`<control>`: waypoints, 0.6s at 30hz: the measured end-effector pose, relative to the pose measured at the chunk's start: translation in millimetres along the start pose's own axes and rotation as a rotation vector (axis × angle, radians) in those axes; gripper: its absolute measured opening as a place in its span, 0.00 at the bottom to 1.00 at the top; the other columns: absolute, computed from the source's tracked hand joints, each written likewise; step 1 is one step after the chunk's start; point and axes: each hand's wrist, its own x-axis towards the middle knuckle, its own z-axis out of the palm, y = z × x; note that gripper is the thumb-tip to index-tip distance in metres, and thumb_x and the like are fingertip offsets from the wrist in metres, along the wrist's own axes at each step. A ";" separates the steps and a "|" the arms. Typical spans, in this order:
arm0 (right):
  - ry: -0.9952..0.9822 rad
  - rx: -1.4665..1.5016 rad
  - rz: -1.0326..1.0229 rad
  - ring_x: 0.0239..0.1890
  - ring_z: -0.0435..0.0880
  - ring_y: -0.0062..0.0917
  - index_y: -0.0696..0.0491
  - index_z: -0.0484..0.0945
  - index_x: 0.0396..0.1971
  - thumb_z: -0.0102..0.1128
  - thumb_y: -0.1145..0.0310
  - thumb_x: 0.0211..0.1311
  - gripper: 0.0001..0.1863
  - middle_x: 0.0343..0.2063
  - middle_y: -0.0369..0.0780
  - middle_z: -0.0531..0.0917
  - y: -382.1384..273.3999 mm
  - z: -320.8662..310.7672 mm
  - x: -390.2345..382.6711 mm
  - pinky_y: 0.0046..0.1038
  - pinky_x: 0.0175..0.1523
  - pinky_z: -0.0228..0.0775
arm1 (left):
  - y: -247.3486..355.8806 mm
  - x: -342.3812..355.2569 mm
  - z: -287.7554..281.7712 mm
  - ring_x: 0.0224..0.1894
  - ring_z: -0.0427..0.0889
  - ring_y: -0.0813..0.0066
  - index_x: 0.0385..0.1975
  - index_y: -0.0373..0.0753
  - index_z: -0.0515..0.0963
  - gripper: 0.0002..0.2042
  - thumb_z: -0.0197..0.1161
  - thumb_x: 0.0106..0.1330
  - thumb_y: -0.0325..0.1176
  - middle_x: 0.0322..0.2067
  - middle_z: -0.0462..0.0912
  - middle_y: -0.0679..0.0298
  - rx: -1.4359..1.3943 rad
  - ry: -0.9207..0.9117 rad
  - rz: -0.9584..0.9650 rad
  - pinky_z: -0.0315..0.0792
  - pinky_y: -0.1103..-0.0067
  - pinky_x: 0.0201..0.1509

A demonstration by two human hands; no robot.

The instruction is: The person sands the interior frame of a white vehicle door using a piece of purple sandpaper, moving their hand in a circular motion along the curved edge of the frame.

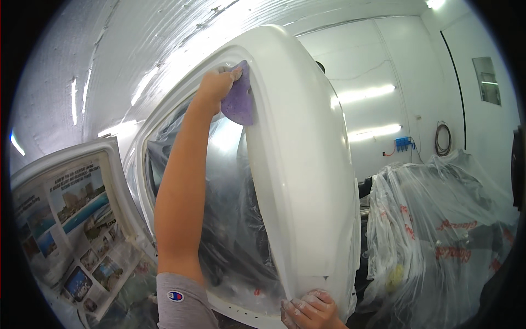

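Note:
A white-painted vehicle body (pixel 307 181) stands before me, its pillar rising past a window opening. High up on its inner edge, my left hand (pixel 218 88) pinches a purple sanding disc (pixel 238 104), which appears folded or bent into a half-moon. The thumb lies on the disc's upper part, and the disc touches the frame around the opening. My right hand (pixel 313 308) is low on the same pillar, fingers curled against the panel and dusted white. What is under those fingers, if anything, is hidden. Clear plastic sheeting (pixel 230 219) covers the opening behind my left arm.
At left stands an open door (pixel 112 181) with newspaper (pixel 82 219) masked over its window. A large plastic-draped object (pixel 438 230) sits at right. On the white wall hang a coiled hose (pixel 442 138) and a blue fitting (pixel 404 143).

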 end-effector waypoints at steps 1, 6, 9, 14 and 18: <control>0.015 -0.005 0.005 0.29 0.79 0.27 0.56 0.84 0.36 0.67 0.70 0.47 0.14 0.29 0.37 0.81 1.1 0.4 0.6 0.33 0.38 0.73 | 3.0 -1.9 3.4 0.40 0.80 0.66 0.46 0.26 0.80 0.18 0.66 0.67 0.38 0.40 0.83 0.52 0.009 -0.029 0.030 0.74 0.71 0.44; 0.006 0.015 0.014 0.29 0.79 0.28 0.56 0.83 0.35 0.68 0.70 0.48 0.12 0.29 0.37 0.80 0.5 0.2 0.6 0.34 0.38 0.72 | 6.0 -2.6 17.4 0.38 0.83 0.65 0.40 0.29 0.80 0.16 0.65 0.66 0.39 0.37 0.84 0.51 0.055 0.044 0.036 0.75 0.71 0.44; -0.015 0.034 0.005 0.29 0.79 0.28 0.56 0.83 0.34 0.68 0.70 0.48 0.11 0.29 0.37 0.81 0.3 -2.4 0.3 0.34 0.38 0.71 | -3.2 -4.0 24.6 0.36 0.84 0.64 0.36 0.30 0.79 0.16 0.66 0.65 0.41 0.34 0.85 0.50 0.170 0.196 0.085 0.75 0.68 0.43; -0.018 0.047 0.000 0.29 0.79 0.28 0.55 0.83 0.34 0.68 0.70 0.49 0.11 0.29 0.37 0.81 1.5 -1.2 -3.0 0.35 0.38 0.71 | -3.2 -13.1 45.0 0.34 0.85 0.57 0.31 0.33 0.79 0.14 0.66 0.60 0.40 0.28 0.85 0.49 0.352 0.458 0.281 0.75 0.63 0.44; -0.012 0.063 0.009 0.29 0.79 0.27 0.53 0.83 0.34 0.68 0.69 0.49 0.10 0.29 0.36 0.81 -1.6 -0.9 -4.6 0.35 0.38 0.71 | -1.5 11.7 38.6 0.34 0.84 0.51 0.26 0.35 0.80 0.10 0.66 0.57 0.37 0.26 0.85 0.50 0.349 0.579 0.289 0.75 0.64 0.44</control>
